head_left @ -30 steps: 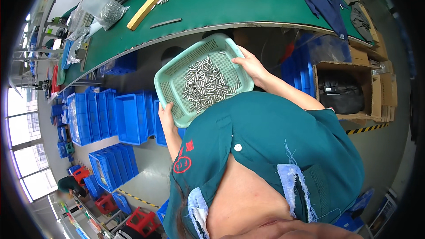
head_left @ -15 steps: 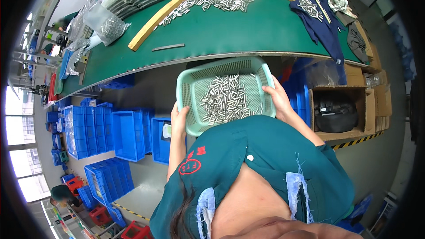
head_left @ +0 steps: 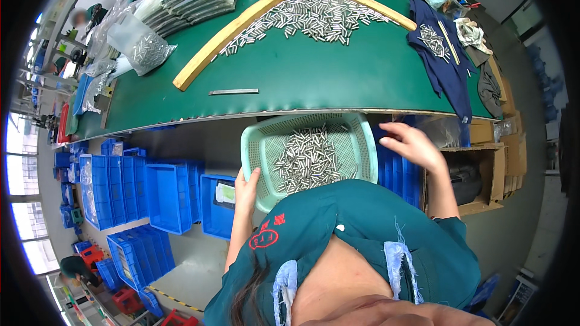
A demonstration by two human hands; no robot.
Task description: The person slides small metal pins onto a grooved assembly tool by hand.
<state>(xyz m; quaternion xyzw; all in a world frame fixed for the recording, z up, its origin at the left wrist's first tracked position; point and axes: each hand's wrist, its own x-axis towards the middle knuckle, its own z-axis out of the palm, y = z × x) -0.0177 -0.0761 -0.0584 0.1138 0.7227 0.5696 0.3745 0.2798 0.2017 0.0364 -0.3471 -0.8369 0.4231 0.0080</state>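
A light green perforated plastic basket (head_left: 249,145) sits in front of my body, just below the near edge of the table. Inside it lies a heap of small shiny metal pins (head_left: 307,160). My left hand (head_left: 246,186) grips the basket's left side, its thumb over the rim. Away from the basket, on its right, my right hand (head_left: 414,145) is in the air with fingers apart and nothing in them. On the green table (head_left: 302,81), more metal pins (head_left: 326,13) are piled inside the angle of two wooden strips (head_left: 241,33). What supports the basket from below is hidden.
A flat metal bar (head_left: 234,92) lies near the table's front edge. At the right are a navy cloth (head_left: 444,75) bearing pins and a cardboard box (head_left: 492,172). Blue crates (head_left: 172,196) stand at the left. Bagged parts (head_left: 145,48) rest on the table's left end.
My right hand has let go of the basket's right rim and moved off to the right. The left hand keeps its grip. The whole scene sits lower in the picture.
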